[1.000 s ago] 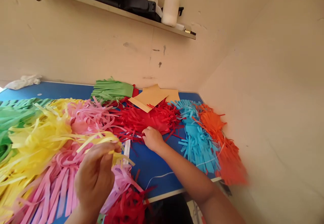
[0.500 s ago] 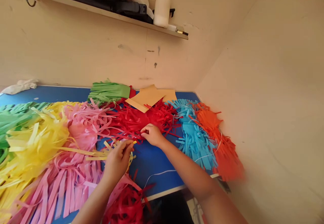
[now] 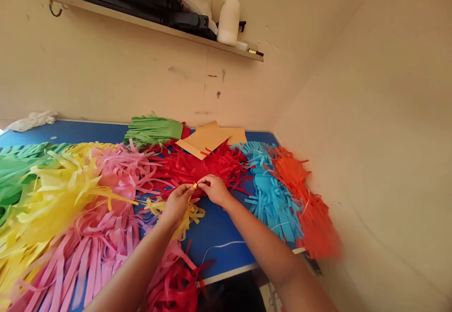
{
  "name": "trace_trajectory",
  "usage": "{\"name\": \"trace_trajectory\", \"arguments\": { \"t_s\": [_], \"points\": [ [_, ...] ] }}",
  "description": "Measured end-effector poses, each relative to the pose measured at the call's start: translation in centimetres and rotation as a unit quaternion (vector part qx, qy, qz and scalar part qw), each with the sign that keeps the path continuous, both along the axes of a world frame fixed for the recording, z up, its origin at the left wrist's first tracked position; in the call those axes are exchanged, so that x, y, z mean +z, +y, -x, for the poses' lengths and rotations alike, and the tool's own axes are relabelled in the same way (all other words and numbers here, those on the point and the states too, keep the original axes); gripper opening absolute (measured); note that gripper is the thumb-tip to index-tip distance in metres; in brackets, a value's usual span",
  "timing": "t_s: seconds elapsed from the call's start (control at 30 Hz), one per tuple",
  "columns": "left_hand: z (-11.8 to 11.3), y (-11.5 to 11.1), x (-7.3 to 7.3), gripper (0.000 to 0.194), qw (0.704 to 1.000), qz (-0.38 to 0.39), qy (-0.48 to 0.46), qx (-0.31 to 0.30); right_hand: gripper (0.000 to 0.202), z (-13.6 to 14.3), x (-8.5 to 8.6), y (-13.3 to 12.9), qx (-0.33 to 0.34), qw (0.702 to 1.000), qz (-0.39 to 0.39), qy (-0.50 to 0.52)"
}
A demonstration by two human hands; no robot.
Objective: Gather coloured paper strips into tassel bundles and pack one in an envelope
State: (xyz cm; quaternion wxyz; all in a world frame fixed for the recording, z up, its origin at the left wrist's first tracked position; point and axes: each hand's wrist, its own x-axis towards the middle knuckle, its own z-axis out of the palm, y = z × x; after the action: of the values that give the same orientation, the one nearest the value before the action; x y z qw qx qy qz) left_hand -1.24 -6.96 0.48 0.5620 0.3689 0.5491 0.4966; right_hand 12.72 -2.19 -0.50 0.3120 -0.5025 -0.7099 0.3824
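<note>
My left hand is closed around a yellow fringed paper tassel, whose strips hang below the fingers. A small yellow tip pokes up past its thumb. Close against that tip, my right hand has thumb and forefinger pinched together; whatever is between them is too small to make out. Red fringed paper lies just behind both hands. Pink fringed paper and a larger heap of yellow fringe spread to the left of my left hand.
All this lies on a blue table. Blue fringe and orange fringe cover its right side. Behind are green fringe and tan paper pieces. White string trails near the front. A wall shelf holds a white bottle.
My left hand has risen to the right with the yellow tassel, bringing its tip up to my right hand's fingers. The tassel has come away from the yellow heap. My right hand has barely moved.
</note>
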Motion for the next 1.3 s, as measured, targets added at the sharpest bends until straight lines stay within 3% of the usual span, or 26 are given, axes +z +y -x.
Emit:
{"name": "trace_trajectory", "arguments": {
  "t_s": [0.33, 0.4, 0.53, 0.67, 0.83, 1.1, 1.2, 1.3],
  "points": [
    [1.1, 1.0, -0.1, 0.009, 0.969, 0.159, -0.188, 0.026, 0.018, 0.3, -1.4, 0.9, -0.005, 1.000, -0.002, 0.001],
    [1.3, 0.9, 0.1, 0.006, 0.963, 0.169, -0.209, 0.037, 0.019, 0.1, -1.0, 0.8, -0.011, 1.000, -0.018, -0.014],
    [2.1, 0.1, 1.0, 0.016, 0.953, 0.177, -0.242, 0.040, 0.018, 0.0, 0.4, -0.7, -0.033, 0.993, -0.082, -0.074],
    [2.7, -0.9, 1.9, 0.014, 0.950, 0.170, -0.260, 0.024, 0.009, 1.1, 1.3, -2.6, 0.023, 0.981, -0.137, -0.136],
    [3.2, -1.8, 2.7, 0.009, 0.955, 0.148, -0.256, 0.011, 0.012, 2.5, 1.7, -3.4, 0.063, 0.967, -0.173, -0.178],
    [3.9, -2.9, 4.1, 0.004, 0.968, 0.132, -0.213, -0.021, 0.014, 3.6, 1.8, -5.0, 0.086, 0.976, -0.178, -0.086],
    [4.4, -3.4, 4.5, 0.011, 0.983, 0.098, -0.158, -0.013, 0.013, 3.0, 2.3, -5.3, 0.048, 0.988, -0.141, -0.041],
    [5.0, -4.4, 5.0, 0.014, 0.998, 0.032, -0.059, 0.023, 0.009, 1.6, 3.4, -6.1, -0.012, 0.993, -0.080, 0.081]
  ]
}}
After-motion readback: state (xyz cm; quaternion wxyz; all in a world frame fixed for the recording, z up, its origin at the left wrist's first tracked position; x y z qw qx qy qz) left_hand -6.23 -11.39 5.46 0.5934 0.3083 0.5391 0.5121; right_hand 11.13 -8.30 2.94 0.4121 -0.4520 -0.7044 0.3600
